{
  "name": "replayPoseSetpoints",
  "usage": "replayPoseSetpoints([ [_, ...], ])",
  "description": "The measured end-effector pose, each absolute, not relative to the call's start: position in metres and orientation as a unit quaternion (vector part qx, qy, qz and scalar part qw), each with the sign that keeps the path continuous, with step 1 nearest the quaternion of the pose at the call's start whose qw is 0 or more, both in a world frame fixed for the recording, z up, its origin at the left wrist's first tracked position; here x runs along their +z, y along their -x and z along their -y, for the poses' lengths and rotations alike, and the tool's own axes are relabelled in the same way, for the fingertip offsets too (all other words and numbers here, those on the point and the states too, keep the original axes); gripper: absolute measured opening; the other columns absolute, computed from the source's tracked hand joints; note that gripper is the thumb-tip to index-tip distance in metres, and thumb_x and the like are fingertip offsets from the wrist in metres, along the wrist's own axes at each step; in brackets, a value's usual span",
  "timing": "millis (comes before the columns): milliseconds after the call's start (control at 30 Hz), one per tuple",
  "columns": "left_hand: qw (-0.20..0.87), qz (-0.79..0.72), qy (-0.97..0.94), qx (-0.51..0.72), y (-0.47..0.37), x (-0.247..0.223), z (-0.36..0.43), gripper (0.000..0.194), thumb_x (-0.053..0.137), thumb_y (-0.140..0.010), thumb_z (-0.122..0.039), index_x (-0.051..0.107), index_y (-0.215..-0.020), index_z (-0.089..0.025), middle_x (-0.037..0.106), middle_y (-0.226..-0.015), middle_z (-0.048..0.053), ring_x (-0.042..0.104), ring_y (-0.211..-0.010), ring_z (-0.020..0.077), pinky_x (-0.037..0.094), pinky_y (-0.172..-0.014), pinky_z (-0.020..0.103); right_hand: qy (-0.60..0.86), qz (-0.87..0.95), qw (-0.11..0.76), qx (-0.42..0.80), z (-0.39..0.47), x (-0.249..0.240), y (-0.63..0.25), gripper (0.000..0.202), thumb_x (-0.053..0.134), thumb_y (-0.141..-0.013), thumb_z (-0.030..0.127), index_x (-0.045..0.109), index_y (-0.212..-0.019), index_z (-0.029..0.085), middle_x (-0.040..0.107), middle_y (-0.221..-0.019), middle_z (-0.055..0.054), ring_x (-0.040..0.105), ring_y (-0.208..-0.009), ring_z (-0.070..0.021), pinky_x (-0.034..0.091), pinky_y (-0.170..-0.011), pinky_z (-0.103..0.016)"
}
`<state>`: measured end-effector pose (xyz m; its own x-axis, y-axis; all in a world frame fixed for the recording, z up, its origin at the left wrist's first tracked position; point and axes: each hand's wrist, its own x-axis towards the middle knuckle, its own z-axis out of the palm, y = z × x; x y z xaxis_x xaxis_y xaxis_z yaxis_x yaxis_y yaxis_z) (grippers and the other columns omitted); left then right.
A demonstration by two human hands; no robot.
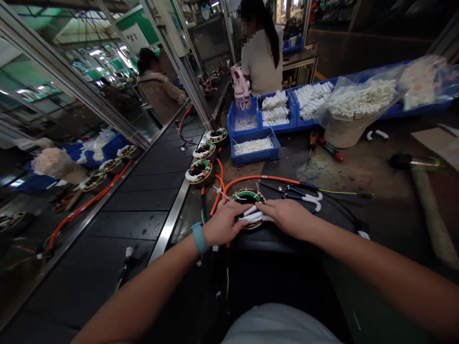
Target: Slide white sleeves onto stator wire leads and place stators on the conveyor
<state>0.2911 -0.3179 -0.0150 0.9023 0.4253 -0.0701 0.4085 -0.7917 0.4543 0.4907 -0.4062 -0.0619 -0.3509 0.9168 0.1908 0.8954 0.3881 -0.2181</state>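
A ring-shaped motor stator (263, 192) with a green inner rim lies on the bench in front of me. White insulating sleeves (254, 217) run across its near side. My left hand (225, 222), with a blue band at the wrist, grips the sleeves from the left, thumb below and fingers above. From the right, my right hand (287, 217) pinches their other end; its fingertips are partly hidden. An orange cable (260, 177) curves behind the stator. Beyond my right hand lie scissors with white-wrapped handles (311, 198).
Several finished-looking stators (199, 173) stand along the conveyor (143, 200) at left. Blue bins (256, 150) of white sleeves and ties sit ahead, beside a bagged bucket (344, 129). A hammer (426, 191) and a red marker (332, 150) lie at right. Co-workers are further back.
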Motion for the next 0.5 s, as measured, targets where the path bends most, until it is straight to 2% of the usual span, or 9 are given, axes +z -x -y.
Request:
replayPoseSetpoints([
  [200,0.175,-0.252,-0.947,0.097,-0.291,-0.031,0.340,0.040,0.049,-0.083,-0.018,0.053,-0.122,-0.022,0.062,-0.096,0.005,0.052,-0.094,0.0201,0.023,-0.103,0.047,0.551,0.823,0.109,0.083,0.394,-0.042,-0.495,0.037,0.047,-0.086,0.014,0.052,-0.122,0.017,0.065,-0.095,-0.008,0.063,-0.079,-0.0190,0.041,-0.063,-0.025],
  [400,0.112,-0.273,-0.948,0.121,-0.292,-0.041,0.356,0.040,0.040,-0.086,-0.015,0.049,-0.125,-0.016,0.059,-0.099,0.007,0.050,-0.098,0.0205,0.019,-0.105,0.047,0.530,0.835,0.080,0.125,0.383,-0.032,-0.499,0.022,0.046,-0.083,0.013,0.062,-0.098,0.018,0.065,-0.091,-0.006,0.061,-0.083,-0.0203,0.038,-0.064,-0.026],
  [500,0.130,-0.291,-0.942,0.107,-0.295,-0.037,0.359,0.039,0.041,-0.087,-0.020,0.048,-0.125,-0.017,0.059,-0.101,0.007,0.050,-0.099,0.0210,0.019,-0.105,0.049,0.530,0.832,0.097,0.131,0.385,-0.035,-0.501,0.028,0.045,-0.083,0.014,0.061,-0.105,0.019,0.064,-0.093,-0.006,0.060,-0.083,-0.0189,0.038,-0.066,-0.025],
])
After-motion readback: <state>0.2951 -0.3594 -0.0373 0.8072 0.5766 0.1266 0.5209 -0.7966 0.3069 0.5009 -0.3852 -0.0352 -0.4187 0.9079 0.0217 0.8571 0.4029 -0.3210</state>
